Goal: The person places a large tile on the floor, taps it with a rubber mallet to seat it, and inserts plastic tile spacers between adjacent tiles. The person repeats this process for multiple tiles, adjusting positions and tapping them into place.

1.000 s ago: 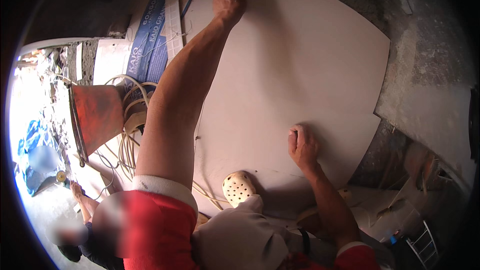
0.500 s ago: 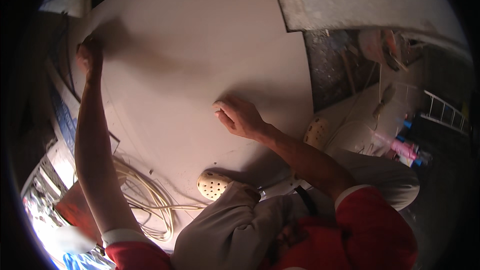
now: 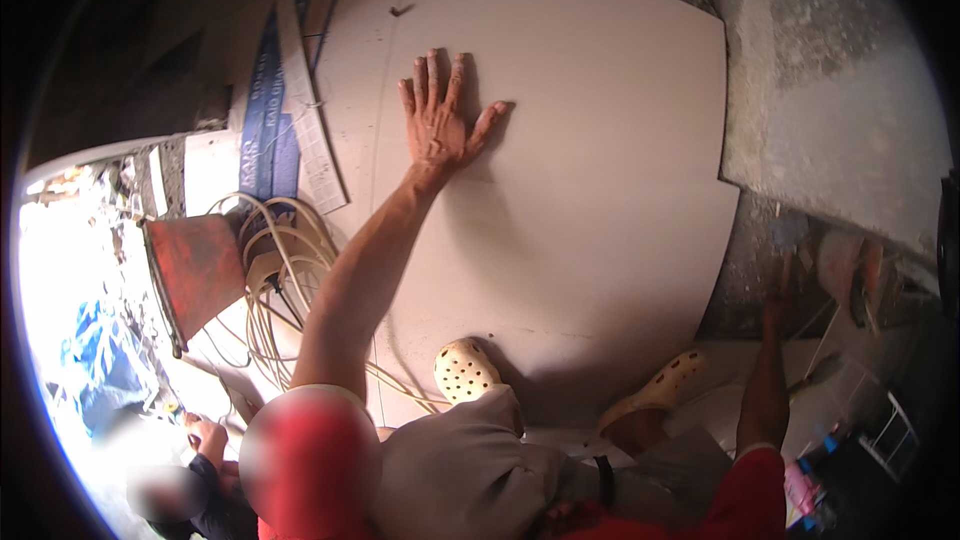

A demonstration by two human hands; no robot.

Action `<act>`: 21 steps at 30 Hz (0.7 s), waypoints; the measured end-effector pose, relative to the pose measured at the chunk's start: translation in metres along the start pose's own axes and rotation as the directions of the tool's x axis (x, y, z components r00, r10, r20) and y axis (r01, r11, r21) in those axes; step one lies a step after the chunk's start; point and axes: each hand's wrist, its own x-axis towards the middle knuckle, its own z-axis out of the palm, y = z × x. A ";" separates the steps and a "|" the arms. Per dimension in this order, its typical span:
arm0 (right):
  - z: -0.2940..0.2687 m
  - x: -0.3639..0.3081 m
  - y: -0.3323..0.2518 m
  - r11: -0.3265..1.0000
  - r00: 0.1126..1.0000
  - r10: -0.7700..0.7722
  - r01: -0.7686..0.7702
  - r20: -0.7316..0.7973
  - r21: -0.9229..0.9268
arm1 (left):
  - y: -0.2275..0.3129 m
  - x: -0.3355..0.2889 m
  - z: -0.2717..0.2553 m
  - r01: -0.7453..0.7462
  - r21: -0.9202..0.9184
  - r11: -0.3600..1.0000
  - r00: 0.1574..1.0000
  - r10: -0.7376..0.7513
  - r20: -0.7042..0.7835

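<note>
My left hand [image 3: 436, 120] lies flat with its fingers spread on a large pale tile-like slab [image 3: 600, 120], holding nothing. The slab has a stepped notch in its right edge. Past that edge my right hand [image 3: 786, 270] reaches down into a dark gap [image 3: 745, 285] with rubble. It is dim and blurred there; its fingers and anything in them cannot be made out. A small greyish lump [image 3: 790, 232] lies close to it, and a reddish bucket-like container [image 3: 842, 265] stands to its right.
At left are a blue printed strip [image 3: 262, 130], a narrow tile offcut [image 3: 312, 140], coiled cable [image 3: 285, 250] and a worn red bucket [image 3: 200, 270]. Another person's hand [image 3: 207, 435] shows at lower left. My cream clogs [image 3: 467, 370] stand at the near edge. Rough concrete [image 3: 850, 90] borders the right.
My left hand has gone from a closed pose at the far left to lying spread on the slab. My right hand has left the slab's middle for the gap at right. The view has shifted.
</note>
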 end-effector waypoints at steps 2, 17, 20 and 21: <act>0.002 -0.008 0.010 0.992 0.989 -0.127 0.127 -0.076 -0.001 | 0.004 0.000 -0.007 0.084 -0.045 0.995 0.995 -0.086 -0.052; -0.269 -0.127 -0.390 -0.219 0.853 -0.117 -0.522 0.509 0.824 | 0.002 -0.001 -0.014 0.335 -0.035 0.941 0.941 -0.336 -0.037; -0.296 -0.138 -0.498 -0.558 0.804 -0.206 -0.564 0.557 0.608 | 0.001 -0.002 -0.015 0.327 -0.048 0.944 0.942 -0.330 -0.067; -0.307 -0.141 -0.517 -0.418 0.759 -0.336 -0.651 0.558 0.633 | 0.001 -0.003 -0.014 0.321 -0.068 0.945 0.942 -0.326 -0.084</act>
